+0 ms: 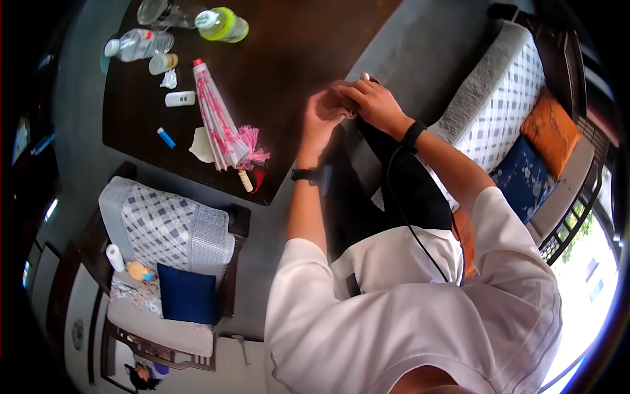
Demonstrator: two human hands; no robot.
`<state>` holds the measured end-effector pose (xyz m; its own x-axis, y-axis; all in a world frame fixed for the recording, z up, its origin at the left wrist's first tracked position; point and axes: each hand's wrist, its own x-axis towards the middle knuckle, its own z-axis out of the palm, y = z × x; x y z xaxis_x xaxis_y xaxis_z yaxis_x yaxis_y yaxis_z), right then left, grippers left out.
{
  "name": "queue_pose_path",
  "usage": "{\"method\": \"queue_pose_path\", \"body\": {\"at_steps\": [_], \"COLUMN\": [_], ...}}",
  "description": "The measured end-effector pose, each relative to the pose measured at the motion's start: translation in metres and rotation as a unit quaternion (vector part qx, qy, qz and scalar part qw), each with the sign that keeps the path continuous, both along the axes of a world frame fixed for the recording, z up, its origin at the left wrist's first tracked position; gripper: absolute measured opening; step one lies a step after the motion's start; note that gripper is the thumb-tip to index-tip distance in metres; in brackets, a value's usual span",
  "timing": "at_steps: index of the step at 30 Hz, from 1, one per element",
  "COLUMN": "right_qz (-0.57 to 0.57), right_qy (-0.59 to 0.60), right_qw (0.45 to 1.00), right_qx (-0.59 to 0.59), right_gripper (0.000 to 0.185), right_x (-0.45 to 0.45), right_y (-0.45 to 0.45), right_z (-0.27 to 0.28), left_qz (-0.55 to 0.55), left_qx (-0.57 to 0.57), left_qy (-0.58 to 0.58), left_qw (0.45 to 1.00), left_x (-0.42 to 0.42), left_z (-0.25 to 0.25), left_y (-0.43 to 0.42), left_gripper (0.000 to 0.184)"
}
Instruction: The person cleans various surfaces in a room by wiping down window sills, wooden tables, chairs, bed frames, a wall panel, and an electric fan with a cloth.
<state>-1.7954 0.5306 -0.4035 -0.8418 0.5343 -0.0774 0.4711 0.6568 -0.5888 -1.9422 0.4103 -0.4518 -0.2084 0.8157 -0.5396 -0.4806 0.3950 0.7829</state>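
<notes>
Where left hand and right hand meet by the table edge, fingers bunch together; cannot tell whether they clamp anything. Small dark edge shows beyond the right fingers, too hidden to identify. Folded pink-and-white parasol lies on the table, left of the grip, untouched. Green-yellow bottle farther off, ahead and left.

Upper centre, the right hand partly hides the left hand; top edge crops the dark table; upper left, clear bottle lettering unreadable.
</notes>
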Motion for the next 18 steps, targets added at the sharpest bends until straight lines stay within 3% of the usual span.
{"method": "queue_pose_path", "body": {"at_steps": [4,8,9,11,14,18], "right_qz": [0.081,0.137,0.132,0.164,0.197,0.196], "right_qy": [-0.021,0.005,0.016,0.011,0.044,0.083], "right_qw": [0.996,0.99,0.991,0.984,0.976,0.977], "right_qx": [-0.01,0.031,0.001,-0.064,-0.085,-0.021], "right_gripper": [0.046,0.035,0.032,0.048,0.046,0.02], "right_x": [-0.038,-0.05,-0.058,-0.072,-0.089,-0.111], "right_y": [0.002,-0.024,-0.024,-0.018,0.001,0.039], "right_z": [-0.034,-0.093,-0.092,-0.092,-0.096,-0.096], "left_qz": [0.054,0.052,0.078,0.122,0.151,0.203], "left_qx": [-0.059,-0.198,-0.218,-0.253,-0.292,-0.296], "left_qy": [0.092,0.424,0.434,0.452,0.474,0.483], "left_qw": [0.993,0.882,0.871,0.847,0.817,0.799], "left_x": [-0.013,-0.006,-0.001,0.009,0.014,0.007], "left_z": [-0.027,-0.02,-0.02,-0.021,-0.032,-0.036], "left_y": [-0.016,-0.034,-0.036,-0.034,-0.022,0.023], "left_gripper": [0.053,0.037,0.037,0.038,0.037,0.029]}}
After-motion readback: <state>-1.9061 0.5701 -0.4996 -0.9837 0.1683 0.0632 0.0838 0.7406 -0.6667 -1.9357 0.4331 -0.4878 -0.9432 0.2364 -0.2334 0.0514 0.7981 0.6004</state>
